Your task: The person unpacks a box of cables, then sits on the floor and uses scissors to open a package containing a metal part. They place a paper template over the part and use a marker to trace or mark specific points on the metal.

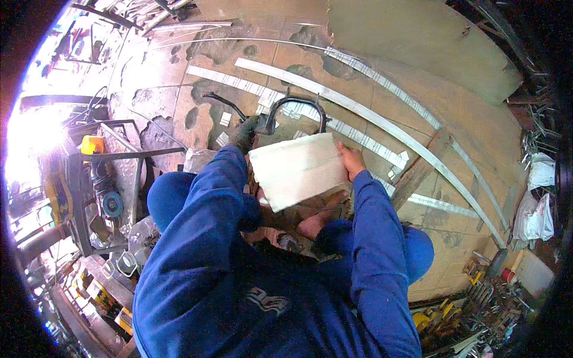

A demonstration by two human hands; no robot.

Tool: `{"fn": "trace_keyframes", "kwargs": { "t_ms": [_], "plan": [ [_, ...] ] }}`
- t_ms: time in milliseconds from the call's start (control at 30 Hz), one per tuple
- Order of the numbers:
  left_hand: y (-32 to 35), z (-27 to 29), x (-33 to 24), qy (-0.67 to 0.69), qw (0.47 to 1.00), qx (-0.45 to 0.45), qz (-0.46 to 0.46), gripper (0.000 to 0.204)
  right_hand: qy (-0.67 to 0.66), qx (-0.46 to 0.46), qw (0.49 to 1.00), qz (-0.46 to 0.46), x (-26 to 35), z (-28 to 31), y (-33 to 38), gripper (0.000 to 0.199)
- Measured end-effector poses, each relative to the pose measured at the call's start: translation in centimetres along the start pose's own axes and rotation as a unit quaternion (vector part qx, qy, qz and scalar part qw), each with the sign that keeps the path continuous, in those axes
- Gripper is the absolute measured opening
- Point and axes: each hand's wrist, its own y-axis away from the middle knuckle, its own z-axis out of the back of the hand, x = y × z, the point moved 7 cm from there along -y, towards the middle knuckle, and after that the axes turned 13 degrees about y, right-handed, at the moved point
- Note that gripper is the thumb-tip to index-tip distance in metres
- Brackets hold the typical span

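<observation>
A pale, off-white rectangular sheet (298,170) is tilted in front of me over my lap. My bare right hand (351,160) grips its right edge, thumb on the near face. Beyond the sheet's upper left corner, my left hand (243,135) in a dark glove is closed on something black. A black curved frame (322,107) arches just past the sheet, and a thin dark curved piece (224,102) sticks out beyond the glove. Whether these two pieces join, or which one the left hand holds, I cannot make out.
Long pale metal strips (370,109) and white marked strips (233,81) lie on the worn tiled floor. At left stand a dark metal frame (134,153) and an angle grinder (111,204). Clamps and tools (477,292) pile up at lower right, below white bags (533,215).
</observation>
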Motion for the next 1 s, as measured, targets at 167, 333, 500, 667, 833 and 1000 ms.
{"fn": "trace_keyframes", "kwargs": {
  "t_ms": [167,333,500,667,833,1000],
  "plan": [
    [-1.8,-0.7,0.7,0.004,0.995,0.093,0.031,0.02,-0.023,0.085,0.987,0.135,-0.6,-0.7,1.3,0.059],
    [1.5,-4.0,-3.4,0.025,0.998,0.03,-0.049,0.016,-0.194,0.037,0.978,0.074,4.4,2.1,3.3,0.056],
    [8.9,-12.5,-10.4,-0.169,0.975,0.046,-0.138,0.014,-0.491,-0.053,0.868,-0.038,11.4,4.2,7.6,0.055],
    [16.9,-22.7,-19.1,-0.556,0.75,-0.017,-0.358,0.019,-0.552,-0.069,0.831,-0.007,17.1,6.2,13.4,0.049],
    [26.0,-25.4,-24.5,-0.433,0.857,0.061,-0.273,0.014,-0.503,-0.026,0.848,0.168,21.2,11.9,23.4,0.048],
    [39.1,-23.1,-24.6,-0.103,0.941,0.116,-0.301,0.015,-0.326,-0.171,0.897,0.244,21.2,21.7,38.5,0.048]
  ]
}}
